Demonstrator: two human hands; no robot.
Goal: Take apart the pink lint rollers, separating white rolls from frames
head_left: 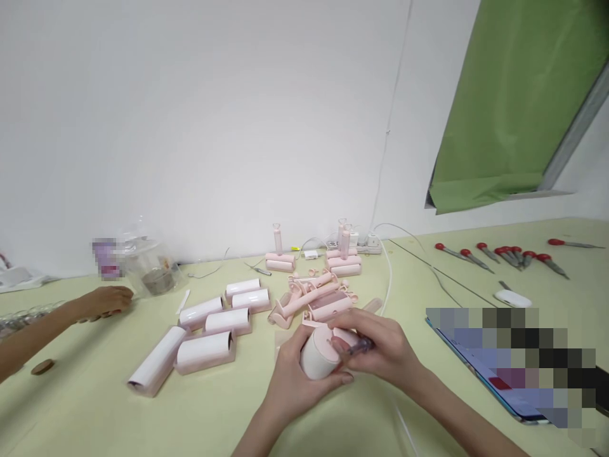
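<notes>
My left hand is wrapped round a white cylinder with a pale pink end facing up. Against the right side of that end, my right hand pinches a small dark, partly clear tool; its tip is hard to make out. Just beyond my hands lies a pile of pink plastic parts. To the left, several white-and-pink cylinders lie on their sides on the green table.
Another person's hand reaches in at the left, near a clear bag. Pink assemblies stand by the wall. Several red-ended tools, a white case and a partly blurred phone lie at right. White cables cross the table.
</notes>
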